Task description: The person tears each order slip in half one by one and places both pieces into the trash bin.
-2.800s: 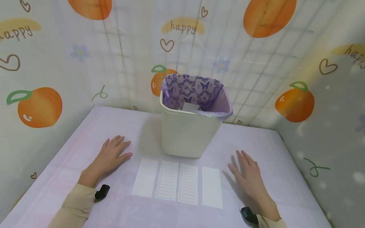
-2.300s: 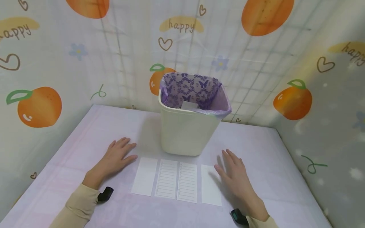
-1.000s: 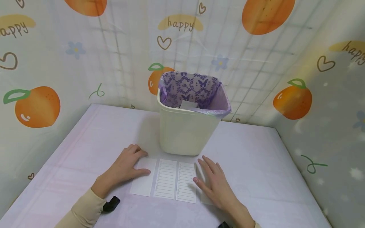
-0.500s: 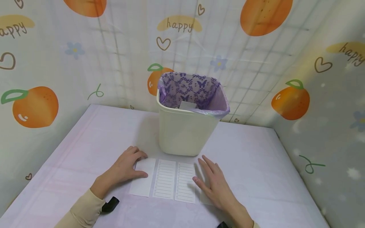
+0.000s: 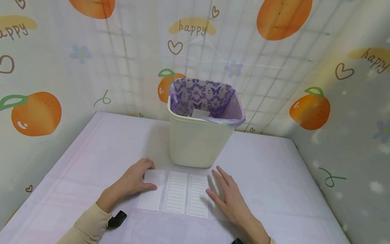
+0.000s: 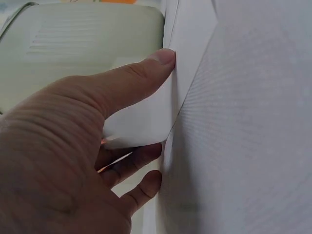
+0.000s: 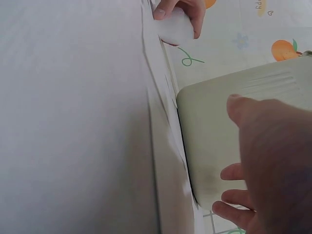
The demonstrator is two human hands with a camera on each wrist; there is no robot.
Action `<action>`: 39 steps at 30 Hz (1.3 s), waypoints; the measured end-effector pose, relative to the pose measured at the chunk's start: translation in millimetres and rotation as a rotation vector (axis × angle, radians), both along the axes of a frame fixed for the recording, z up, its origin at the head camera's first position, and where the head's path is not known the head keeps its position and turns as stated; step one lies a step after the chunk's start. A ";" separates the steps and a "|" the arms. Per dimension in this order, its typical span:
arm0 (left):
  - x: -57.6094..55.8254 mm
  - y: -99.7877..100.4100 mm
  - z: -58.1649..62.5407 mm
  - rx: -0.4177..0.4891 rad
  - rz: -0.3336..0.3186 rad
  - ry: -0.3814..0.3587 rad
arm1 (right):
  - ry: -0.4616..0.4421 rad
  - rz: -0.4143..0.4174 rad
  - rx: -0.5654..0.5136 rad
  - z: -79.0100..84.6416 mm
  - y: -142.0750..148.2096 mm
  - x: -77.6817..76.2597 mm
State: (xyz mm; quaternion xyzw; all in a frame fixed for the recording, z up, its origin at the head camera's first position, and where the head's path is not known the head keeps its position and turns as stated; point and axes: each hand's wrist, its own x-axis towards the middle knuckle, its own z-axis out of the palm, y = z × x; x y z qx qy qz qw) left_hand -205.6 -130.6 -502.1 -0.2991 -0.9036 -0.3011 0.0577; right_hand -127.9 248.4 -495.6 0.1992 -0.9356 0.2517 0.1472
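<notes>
Four narrow paper slips lie in a row in the head view. My left hand [image 5: 129,179] pinches the leftmost blank slip [image 5: 149,200] between thumb and fingers, and the slip bows upward there, as the bent paper [image 7: 176,28] in the right wrist view shows. Two lined checklist slips, one left [image 5: 175,193] and one right [image 5: 197,196], lie flat in the middle. My right hand [image 5: 230,195], fingers spread and holding nothing, hovers over the rightmost blank slip [image 5: 217,213] and hides most of it; its thumb overlaps the edge of the lined slip beside it.
A cream waste bin [image 5: 199,145] with a purple butterfly-patterned liner [image 5: 213,93] stands just behind the slips. White paper [image 5: 200,113] shows inside it. The table [image 5: 115,135] meets a curtain printed with oranges [image 5: 36,113] at its back and sides.
Both hands have moved inward over the outer slips. The left has taken hold of the leftmost slip, bending it up and shifting it slightly left; the right has stayed still over the last second.
</notes>
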 end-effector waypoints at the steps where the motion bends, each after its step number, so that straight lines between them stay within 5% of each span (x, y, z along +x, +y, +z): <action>1: -0.2 0.1 -0.3 0.001 0.001 -0.006 | 0.001 -0.002 0.001 0.2 0.0 0.1; 12: -6.6 -6.0 -7.4 0.198 0.024 -0.016 | -0.010 -0.004 -0.008 1.9 -0.3 1.8; 20: -7.6 -11.4 0.8 0.248 0.143 -0.046 | -0.016 -0.007 -0.006 2.5 -0.3 2.8; 27: -9.9 -19.0 9.1 0.414 0.309 -0.137 | -0.021 -0.013 -0.004 4.3 -0.3 3.5; 39: -4.3 -8.0 15.9 0.682 0.359 -0.351 | -0.005 -0.018 -0.014 4.2 -0.9 2.5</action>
